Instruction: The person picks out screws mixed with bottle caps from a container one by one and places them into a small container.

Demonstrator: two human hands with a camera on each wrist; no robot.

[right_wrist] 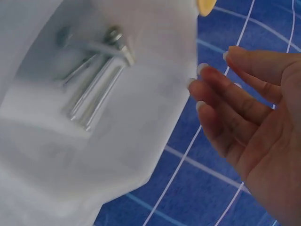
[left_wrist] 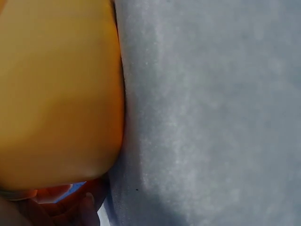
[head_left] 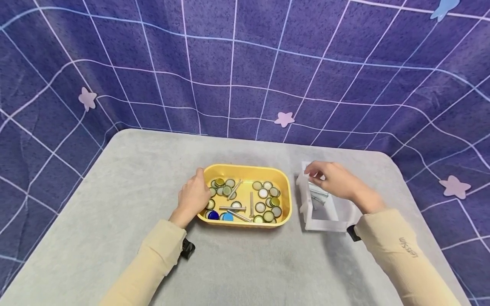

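Observation:
My left hand [head_left: 193, 193] grips the left end of a yellow bin [head_left: 249, 169]. In the left wrist view its fingers [left_wrist: 89, 202] curl round the bin's far corner, partly hidden by the yellow wall. Inside the bin lie many bottle caps [head_left: 263, 193], mostly pale or gold with some blue, and several long bolts [head_left: 251, 204]. Over a translucent white bin [head_left: 325, 225] on the right hovers my right hand [head_left: 333, 178]. Its fingers bend slightly and hold nothing in the right wrist view. Several silver bolts [right_wrist: 101, 92] lie in that white bin.
Both bins stand on a grey cloth-covered table [head_left: 115, 204], with a gap between them. A blue-purple curtain [head_left: 245, 63] with a pale grid and stars hangs behind the table and at its sides. Dark wrist devices [head_left: 186, 248] sit at both cuffs.

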